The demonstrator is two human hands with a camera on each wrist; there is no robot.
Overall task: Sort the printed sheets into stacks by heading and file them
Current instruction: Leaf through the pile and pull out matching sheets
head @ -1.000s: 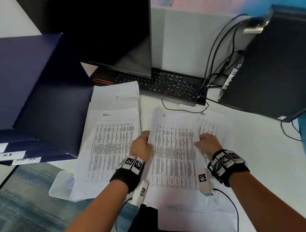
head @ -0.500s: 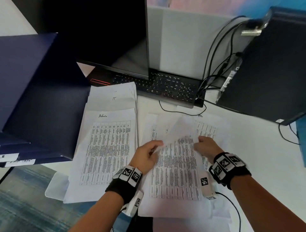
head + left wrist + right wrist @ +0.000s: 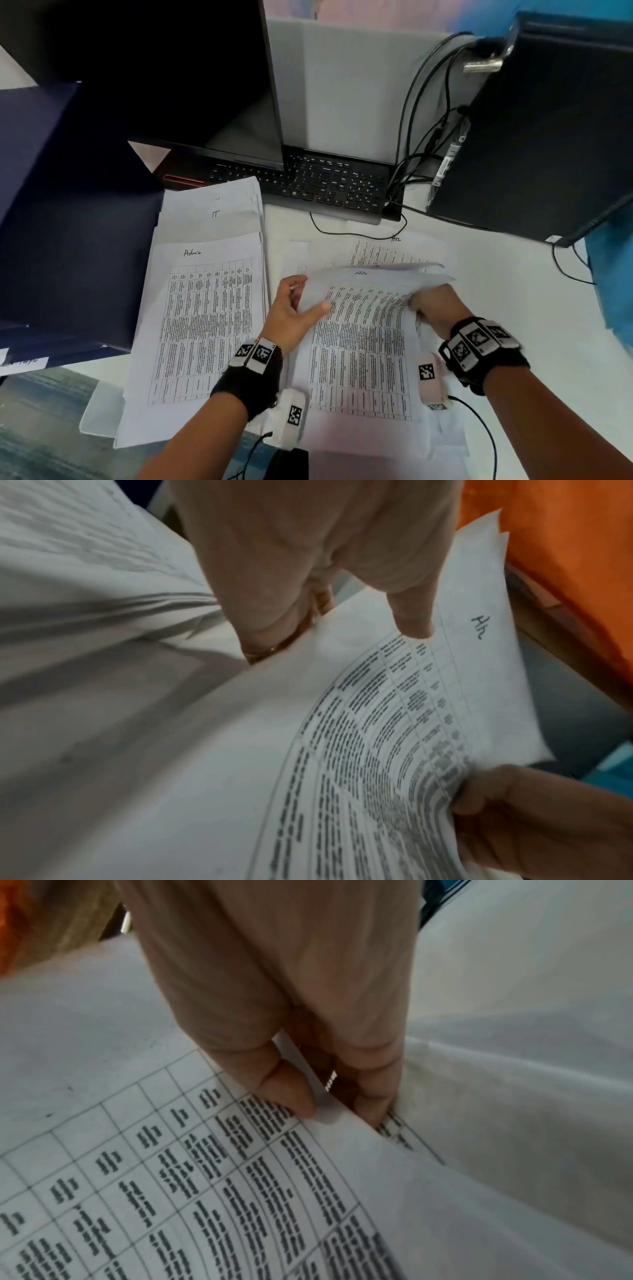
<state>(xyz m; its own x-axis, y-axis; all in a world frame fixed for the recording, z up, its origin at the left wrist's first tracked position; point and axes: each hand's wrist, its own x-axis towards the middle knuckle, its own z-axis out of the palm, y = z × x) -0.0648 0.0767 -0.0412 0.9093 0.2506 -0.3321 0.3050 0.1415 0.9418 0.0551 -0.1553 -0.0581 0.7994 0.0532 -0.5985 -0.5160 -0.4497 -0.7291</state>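
A small bundle of printed table sheets headed "Hr" lies in front of me, its far end raised off the table. My left hand grips its left edge, thumb on top and fingers underneath. My right hand pinches the right edge between thumb and fingers. Another "Hr" sheet lies flat behind the bundle. To the left sit an "Admin" stack and, behind it, an "IT" stack.
Dark navy folders with white labels are piled at the left table edge. A black keyboard and monitor stand behind the stacks. A black computer tower with cables is at the right. A clear plastic sleeve pokes out under the Admin stack.
Both hands rested at the sides of the flat sheet a second ago. My left hand then lifted its top corner. Now both hands hold the bundle with its far end raised.
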